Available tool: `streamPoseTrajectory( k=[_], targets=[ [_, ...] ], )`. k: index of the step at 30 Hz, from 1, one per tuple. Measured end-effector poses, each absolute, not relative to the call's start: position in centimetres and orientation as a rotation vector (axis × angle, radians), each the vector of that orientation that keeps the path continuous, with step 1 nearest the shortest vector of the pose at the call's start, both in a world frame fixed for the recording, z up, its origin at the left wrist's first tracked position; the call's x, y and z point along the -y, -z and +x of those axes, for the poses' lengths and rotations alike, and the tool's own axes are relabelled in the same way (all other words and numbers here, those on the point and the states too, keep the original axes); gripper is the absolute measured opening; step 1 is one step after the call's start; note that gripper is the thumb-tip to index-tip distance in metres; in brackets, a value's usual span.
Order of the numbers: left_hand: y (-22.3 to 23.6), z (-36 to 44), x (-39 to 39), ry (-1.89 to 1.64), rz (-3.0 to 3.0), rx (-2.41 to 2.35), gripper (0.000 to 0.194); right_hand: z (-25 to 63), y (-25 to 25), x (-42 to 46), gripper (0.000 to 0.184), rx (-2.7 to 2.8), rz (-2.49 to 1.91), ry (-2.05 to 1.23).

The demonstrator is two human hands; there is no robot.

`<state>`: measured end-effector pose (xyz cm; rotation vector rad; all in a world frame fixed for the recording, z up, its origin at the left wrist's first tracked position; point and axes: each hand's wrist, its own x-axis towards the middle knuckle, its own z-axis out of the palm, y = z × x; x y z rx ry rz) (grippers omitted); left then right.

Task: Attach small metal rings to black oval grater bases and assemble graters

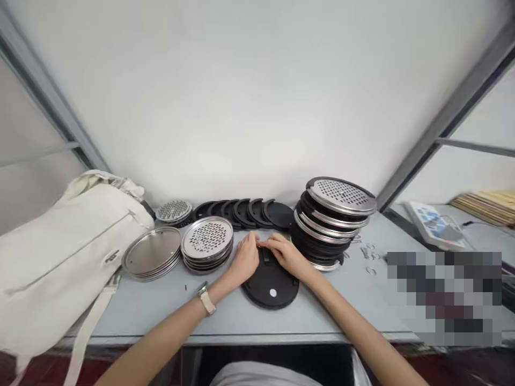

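A round black plastic disc (270,284) with a white dot near its front edge lies flat on the table. My left hand (248,255) rests over the disc's back left edge, fingers bent and pressed together. From the other side my right hand (286,254) reaches to the back of the disc, its fingertips closed and meeting those of the left. Whatever sits between the fingertips is too small or hidden to tell. Just in front of the fingers a short raised black part shows on the disc. A watch with a pale strap (206,299) is on the left wrist.
Left of the hands stand stacked perforated metal discs (207,238) and plain metal discs (153,252). Black discs (243,213) overlap along the wall. A tall leaning stack (333,225) stands right, beside small metal rings (370,271). A cream bag (80,236) occupies the left side.
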<state>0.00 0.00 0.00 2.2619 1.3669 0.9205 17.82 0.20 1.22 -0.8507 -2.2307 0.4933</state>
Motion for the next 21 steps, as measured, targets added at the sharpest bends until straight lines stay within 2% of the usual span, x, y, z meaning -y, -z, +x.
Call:
streamPoseTrajectory(
  k=[21],
  targets=[
    [-0.6, 0.1, 0.2, -0.898, 2.215, -1.385, 0.031, 17.9, -1.9, -0.1, 0.038, 2.285, -0.925, -0.339]
  ],
)
